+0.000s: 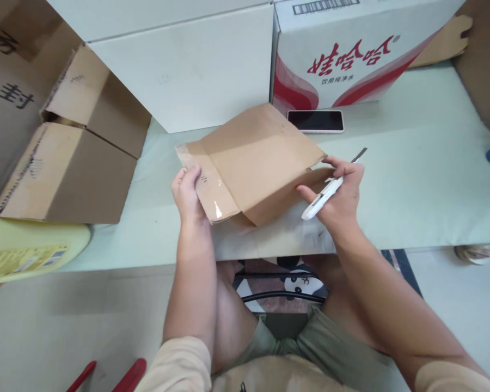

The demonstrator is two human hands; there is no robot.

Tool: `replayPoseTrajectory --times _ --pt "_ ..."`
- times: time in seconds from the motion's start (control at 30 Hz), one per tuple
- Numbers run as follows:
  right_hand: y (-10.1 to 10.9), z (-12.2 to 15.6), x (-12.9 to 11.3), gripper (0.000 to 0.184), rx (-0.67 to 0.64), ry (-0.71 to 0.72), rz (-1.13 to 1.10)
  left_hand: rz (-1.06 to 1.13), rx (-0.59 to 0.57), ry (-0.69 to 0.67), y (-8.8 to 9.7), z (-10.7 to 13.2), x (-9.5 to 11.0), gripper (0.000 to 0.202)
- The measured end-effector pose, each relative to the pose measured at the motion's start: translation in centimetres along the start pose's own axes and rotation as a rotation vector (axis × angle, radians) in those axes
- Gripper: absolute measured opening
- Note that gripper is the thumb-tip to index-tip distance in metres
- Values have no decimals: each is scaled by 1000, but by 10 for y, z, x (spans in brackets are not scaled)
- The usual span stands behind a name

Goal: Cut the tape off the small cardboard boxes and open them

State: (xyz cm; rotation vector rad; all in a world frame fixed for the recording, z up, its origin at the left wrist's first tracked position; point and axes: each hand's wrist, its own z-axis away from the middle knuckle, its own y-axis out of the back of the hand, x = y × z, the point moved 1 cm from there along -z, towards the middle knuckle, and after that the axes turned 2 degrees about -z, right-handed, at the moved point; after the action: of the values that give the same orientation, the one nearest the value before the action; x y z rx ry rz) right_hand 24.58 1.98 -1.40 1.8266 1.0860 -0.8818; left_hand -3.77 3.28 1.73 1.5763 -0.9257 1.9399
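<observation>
A brown cardboard box (261, 152) is held tilted over the near part of the table, between my two hands. My left hand (188, 190) grips its left flap, thumb on top, beside a strip of clear tape. On the other side, my right hand (338, 188) pinches the box's right edge with thumb and fingers. That same hand also holds a white utility knife (324, 197), its dark blade sticking out past the fingers toward the upper right. The box's underside is hidden.
A phone (316, 121) lies behind the box, before a red-and-white carton (335, 60). Beside that carton stands a large white box (188, 76). Brown cartons (90, 174) and a yellow container (28, 247) are at the left. The pale green table (412, 190) ends near my knees.
</observation>
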Motion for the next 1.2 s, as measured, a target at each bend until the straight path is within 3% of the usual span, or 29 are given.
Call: replayPoseTrajectory --times 0.13,0.27,0.43,0.77,1.0,1.2 --pt "2 -1 -5 52 5 -67 -37 -7 -3 -38 2 -2 -1 32" --pt "-1 -2 -1 41 -38 -120 -10 -145 -48 -68 8 -4 -7 32" --pt "-1 -6 5 37 -45 -230 -14 -278 -92 -37 11 -7 -17 31" --pt "-3 -6 3 36 -80 -212 -65 -320 -70 16 11 -11 -22 35" --pt "-3 -6 0 36 -73 -218 -66 -87 -149 79 11 -7 -25 36" --pt "-2 -6 -2 36 -85 -233 -59 -24 -159 98 8 -4 -23 37"
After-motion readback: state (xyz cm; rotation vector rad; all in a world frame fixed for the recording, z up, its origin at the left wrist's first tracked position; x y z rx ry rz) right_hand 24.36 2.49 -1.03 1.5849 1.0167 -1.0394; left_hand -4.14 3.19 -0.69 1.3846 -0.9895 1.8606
